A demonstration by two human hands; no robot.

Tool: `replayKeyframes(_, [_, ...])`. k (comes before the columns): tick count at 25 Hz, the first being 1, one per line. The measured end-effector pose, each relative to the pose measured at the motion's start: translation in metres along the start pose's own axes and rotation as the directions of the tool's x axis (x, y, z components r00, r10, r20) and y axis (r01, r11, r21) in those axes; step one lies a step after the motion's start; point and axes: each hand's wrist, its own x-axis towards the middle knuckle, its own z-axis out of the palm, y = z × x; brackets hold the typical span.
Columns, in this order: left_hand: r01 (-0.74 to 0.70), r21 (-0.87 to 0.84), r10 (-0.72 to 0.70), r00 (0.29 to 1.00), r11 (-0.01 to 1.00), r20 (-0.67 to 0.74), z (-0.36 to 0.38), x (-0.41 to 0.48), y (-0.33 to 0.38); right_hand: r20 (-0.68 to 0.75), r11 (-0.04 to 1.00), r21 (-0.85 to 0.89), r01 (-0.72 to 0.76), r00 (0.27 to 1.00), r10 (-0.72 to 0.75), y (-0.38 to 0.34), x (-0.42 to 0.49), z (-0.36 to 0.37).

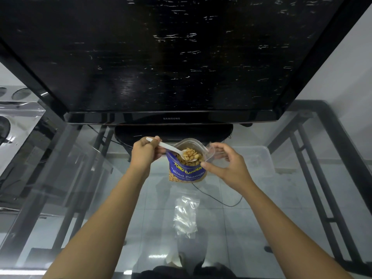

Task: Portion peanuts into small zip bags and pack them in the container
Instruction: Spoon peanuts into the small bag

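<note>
- Gripping handle of white plastic spoon [171, 148] in left hand [144, 153], fingers [155, 140] clenched round it, handle end poking out past the knuckles.
- Holding spoon bowl over the open mouth of the peanut bag [186, 172], loaded with peanuts [191, 156].
- Pinching small zip bag [212, 153] in right hand [231, 168], clear, held just right of the peanut bag's mouth, top fingers curled over it.
- Touching peanut bag's right edge with the right thumb tip; cannot tell whether it grips that bag too.
- Standing upright on the glass counter [100, 198]: peanut bag, blue, top open, more peanuts visible inside.
- Lying flat on counter nearer the person: spare zip bags [186, 216], clear, crinkled, well apart from both hands.
- Sitting on counter behind and right of the right hand: container [259, 158], clear plastic, contents not readable.
- Filling the top of the view: black TV [173, 57], screen off, stand just behind the peanut bag.
- Seen through the glass: tiled floor [231, 228] and a thin black cable [221, 201].
</note>
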Motion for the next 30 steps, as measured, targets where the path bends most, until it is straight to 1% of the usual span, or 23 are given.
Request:
replayKeyframes(3, [0.033, -0.083, -0.034, 0.999, 0.996, -0.019, -0.008, 0.004, -0.002, -0.064, 0.986, -0.149, 0.071, 0.995, -0.081, -0.005, 0.006, 0.001])
replayKeyframes(7, [-0.003, -0.139, 0.000, 1.000, 0.990, -0.020, -0.012, 0.003, 0.010, -0.021, 0.902, -0.415, 0.116, 0.990, -0.136, -0.011, 0.016, 0.007])
replayKeyframes(9, [-0.048, -0.171, 0.045, 0.999, 0.984, -0.022, -0.015, 0.003, 0.021, -0.013, 0.867, -0.483, 0.121, 0.989, -0.145, -0.013, 0.019, 0.010])
replayKeyframes(12, [-0.093, -0.194, 0.094, 0.996, 0.977, -0.002, -0.016, 0.003, 0.035, -0.013, 0.867, -0.485, 0.114, 0.990, -0.137, -0.015, 0.024, 0.014])
replayKeyframes(14, [-0.103, -0.168, 0.109, 0.994, 0.980, 0.029, -0.014, 0.002, 0.040, -0.002, 0.880, -0.458, 0.124, 0.990, -0.141, -0.017, 0.026, 0.019])
replayKeyframes(17, [-0.132, -0.094, 0.138, 0.988, 0.987, 0.069, -0.009, -0.001, 0.047, -0.019, 0.915, -0.380, 0.134, 0.988, -0.153, -0.020, 0.027, 0.027])
replayKeyframes(19, [-0.207, 0.011, 0.205, 0.975, 0.978, 0.085, -0.002, -0.007, 0.058, -0.045, 0.931, -0.341, 0.132, 0.987, -0.156, -0.019, 0.027, 0.032])
replayKeyframes(20, [-0.284, 0.100, 0.275, 0.956, 0.953, 0.100, 0.001, -0.013, 0.065, -0.067, 0.942, -0.309, 0.130, 0.985, -0.158, -0.019, 0.026, 0.035])
replayKeyframes(21, [-0.387, 0.208, 0.366, 0.921, 0.898, 0.133, 0.006, -0.021, 0.073, -0.098, 0.957, -0.258, 0.129, 0.982, -0.159, -0.019, 0.025, 0.037])
replayKeyframes(22, [-0.502, 0.308, 0.465, 0.865, 0.808, 0.189, 0.011, -0.031, 0.080, -0.137, 0.974, -0.187, 0.128, 0.978, -0.155, -0.020, 0.024, 0.039])
replayKeyframes(24, [-0.704, 0.426, 0.625, 0.706, 0.568, 0.334, 0.019, -0.053, 0.091, -0.209, 0.990, -0.043, 0.132, 0.968, -0.138, -0.023, 0.022, 0.042])
replayKeyframes(25, [-0.771, 0.448, 0.673, 0.626, 0.454, 0.395, 0.021, -0.062, 0.094, -0.231, 0.990, 0.007, 0.140, 0.964, -0.134, -0.025, 0.022, 0.044])
replayKeyframes(26, [-0.810, 0.459, 0.703, 0.562, 0.364, 0.436, 0.022, -0.068, 0.097, -0.243, 0.987, 0.047, 0.152, 0.960, -0.136, -0.026, 0.022, 0.046])
replayKeyframes(27, [-0.829, 0.467, 0.721, 0.524, 0.309, 0.454, 0.022, -0.072, 0.100, -0.250, 0.983, 0.083, 0.165, 0.958, -0.139, -0.026, 0.022, 0.047])
replayKeyframes(28, [-0.832, 0.472, 0.732, 0.511, 0.291, 0.451, 0.020, -0.073, 0.103, -0.252, 0.979, 0.113, 0.172, 0.958, -0.140, -0.027, 0.022, 0.047])
replayKeyframes(30, [-0.819, 0.470, 0.747, 0.530, 0.329, 0.401, 0.016, -0.073, 0.107, -0.243, 0.974, 0.148, 0.173, 0.961, -0.134, -0.027, 0.022, 0.048])
